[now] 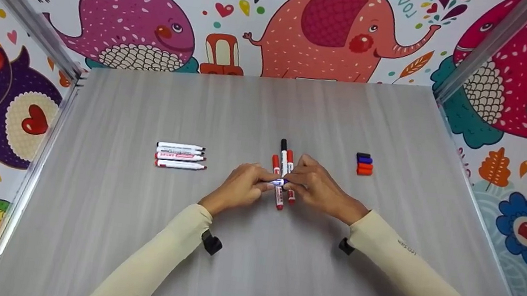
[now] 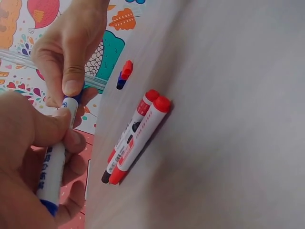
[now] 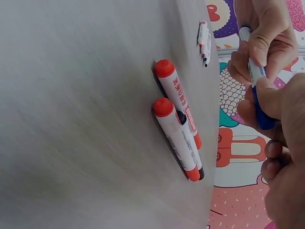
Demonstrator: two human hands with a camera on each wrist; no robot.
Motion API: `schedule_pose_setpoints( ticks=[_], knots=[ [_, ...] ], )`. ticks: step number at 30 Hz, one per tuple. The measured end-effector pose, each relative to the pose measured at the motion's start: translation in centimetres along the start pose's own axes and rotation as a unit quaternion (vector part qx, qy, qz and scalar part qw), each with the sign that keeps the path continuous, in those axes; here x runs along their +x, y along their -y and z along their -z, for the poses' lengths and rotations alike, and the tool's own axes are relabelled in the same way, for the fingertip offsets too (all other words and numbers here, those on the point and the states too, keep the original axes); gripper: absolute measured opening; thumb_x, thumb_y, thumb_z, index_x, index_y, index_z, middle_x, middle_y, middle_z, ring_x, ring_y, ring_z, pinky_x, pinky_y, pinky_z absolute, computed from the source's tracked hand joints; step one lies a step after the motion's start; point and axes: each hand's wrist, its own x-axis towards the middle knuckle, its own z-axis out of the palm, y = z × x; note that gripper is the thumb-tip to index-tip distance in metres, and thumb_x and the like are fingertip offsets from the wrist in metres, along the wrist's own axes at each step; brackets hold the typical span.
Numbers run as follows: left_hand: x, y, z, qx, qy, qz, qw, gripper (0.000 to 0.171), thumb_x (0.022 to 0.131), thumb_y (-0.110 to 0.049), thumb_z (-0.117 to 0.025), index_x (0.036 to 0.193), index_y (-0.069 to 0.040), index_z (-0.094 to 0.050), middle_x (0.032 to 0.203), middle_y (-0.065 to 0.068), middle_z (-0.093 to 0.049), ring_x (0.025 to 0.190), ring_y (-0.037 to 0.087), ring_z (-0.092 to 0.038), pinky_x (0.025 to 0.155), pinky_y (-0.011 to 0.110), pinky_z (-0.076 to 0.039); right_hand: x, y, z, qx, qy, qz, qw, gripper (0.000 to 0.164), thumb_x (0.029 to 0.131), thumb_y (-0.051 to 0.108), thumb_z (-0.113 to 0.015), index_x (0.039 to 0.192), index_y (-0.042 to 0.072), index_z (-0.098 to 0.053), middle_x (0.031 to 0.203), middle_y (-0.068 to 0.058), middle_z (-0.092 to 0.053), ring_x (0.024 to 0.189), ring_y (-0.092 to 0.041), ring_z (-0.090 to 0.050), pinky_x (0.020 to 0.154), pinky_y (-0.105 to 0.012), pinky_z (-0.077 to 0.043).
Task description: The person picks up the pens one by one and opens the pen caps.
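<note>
My left hand [image 1: 239, 185] grips the white barrel of a blue whiteboard marker [image 2: 52, 167], with its blue end showing below the palm in the left wrist view. On the marker's other end, my right hand [image 1: 322, 189] pinches the blue cap [image 3: 264, 117] between thumb and fingers. The two hands face each other, fingertips close together. Below them on the table lie two red markers [image 3: 181, 95] [image 3: 176, 136] with their caps on and a black marker [image 1: 284, 153] between them, partly hidden by the hands in the head view.
Several uncapped white markers [image 1: 181, 157] lie in a row on the left of the grey table [image 1: 247, 277]. Over on the right, loose black, blue and red caps [image 1: 364, 164] sit in a short column. Walls with cartoon animals [image 1: 338, 31] border the table.
</note>
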Motion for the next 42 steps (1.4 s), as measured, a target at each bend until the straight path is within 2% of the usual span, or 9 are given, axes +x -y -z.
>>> schedule_pose_setpoints(
  ticks=[5,7,10,14,23,28,31,34,42],
  knots=[
    [-0.5,0.9,0.4,-0.071,0.004,0.032,0.9970,0.037,0.105,0.001,-0.066,0.140,-0.006,-0.074,0.124,0.009,-0.079,0.089,0.017,-0.056,0.077,0.033,-0.045,-0.2,-1.0,1.3,0.033,-0.051,0.005,0.998,0.029,0.090,-0.012,-0.082,0.115,0.001,-0.085,0.101,-0.008,-0.082,0.091,-0.024,-0.054,0.080,-0.031,-0.047],
    [-0.8,1.2,0.6,-0.078,-0.011,0.034,0.9963,0.037,0.105,0.000,-0.066,0.140,-0.005,-0.074,0.127,0.010,-0.079,0.092,0.018,-0.057,0.079,0.035,-0.047,-0.3,-1.5,1.8,0.045,-0.078,-0.002,0.996,0.029,0.087,-0.008,-0.086,0.115,0.001,-0.085,0.104,-0.008,-0.083,0.091,-0.025,-0.055,0.081,-0.029,-0.046],
    [-1.0,1.4,0.9,-0.066,-0.032,0.036,0.9967,0.035,0.106,-0.002,-0.068,0.140,-0.005,-0.075,0.123,0.010,-0.079,0.094,0.019,-0.059,0.082,0.036,-0.049,-0.5,-1.9,2.2,0.058,-0.090,-0.021,0.994,0.031,0.086,-0.007,-0.087,0.116,0.003,-0.086,0.105,-0.009,-0.083,0.091,-0.025,-0.055,0.080,-0.028,-0.043],
    [-1.2,1.6,1.4,-0.049,-0.041,0.040,0.9971,0.034,0.108,-0.005,-0.068,0.140,-0.007,-0.076,0.114,0.008,-0.077,0.096,0.019,-0.060,0.082,0.037,-0.052,-1.2,-2.0,2.0,0.066,-0.066,-0.066,0.993,0.032,0.089,-0.004,-0.086,0.120,0.006,-0.085,0.109,-0.008,-0.083,0.095,-0.022,-0.059,0.081,-0.024,-0.046],
    [-2.0,2.5,1.8,-0.035,-0.040,0.028,0.9982,0.035,0.102,-0.004,-0.077,0.137,-0.005,-0.077,0.124,0.011,-0.080,0.101,0.020,-0.067,0.091,0.044,-0.060,-2.8,-2.1,1.8,0.070,-0.058,-0.136,0.986,0.032,0.093,-0.003,-0.085,0.123,0.006,-0.083,0.109,-0.004,-0.081,0.098,-0.021,-0.063,0.085,-0.019,-0.053],
    [-2.3,3.1,2.1,-0.028,-0.059,0.019,0.9977,0.030,0.096,-0.001,-0.083,0.125,0.002,-0.077,0.108,0.011,-0.080,0.092,0.018,-0.069,0.085,0.040,-0.059,-3.5,-2.3,2.0,0.074,-0.066,-0.169,0.981,0.026,0.094,-0.002,-0.084,0.118,0.006,-0.082,0.109,-0.004,-0.076,0.095,-0.019,-0.062,0.082,-0.021,-0.052],
    [-2.7,3.4,2.2,-0.021,-0.076,0.018,0.9967,0.018,0.096,-0.001,-0.083,0.112,0.001,-0.075,0.099,0.009,-0.078,0.088,0.016,-0.067,0.081,0.036,-0.057,-4.0,-2.5,2.1,0.068,-0.067,-0.173,0.980,0.025,0.094,-0.003,-0.084,0.116,0.007,-0.081,0.109,-0.004,-0.075,0.094,-0.019,-0.062,0.083,-0.027,-0.054],
    [-3.1,3.9,2.2,-0.006,-0.091,0.011,0.9958,0.013,0.097,0.000,-0.082,0.107,-0.002,-0.075,0.100,0.007,-0.075,0.089,0.017,-0.065,0.083,0.037,-0.056,-4.6,-2.8,2.2,0.061,-0.064,-0.173,0.981,0.025,0.094,-0.004,-0.084,0.115,0.008,-0.081,0.110,-0.003,-0.076,0.098,-0.019,-0.064,0.087,-0.030,-0.056],
    [-4.5,5.1,2.7,0.016,-0.102,0.008,0.9946,0.015,0.096,0.000,-0.083,0.110,-0.003,-0.079,0.104,0.005,-0.071,0.095,0.019,-0.066,0.087,0.042,-0.058,-5.9,-3.7,2.9,0.058,-0.079,-0.147,0.984,0.026,0.091,-0.010,-0.084,0.114,0.002,-0.082,0.113,-0.006,-0.075,0.108,-0.026,-0.068,0.098,-0.019,-0.052]
  ],
)
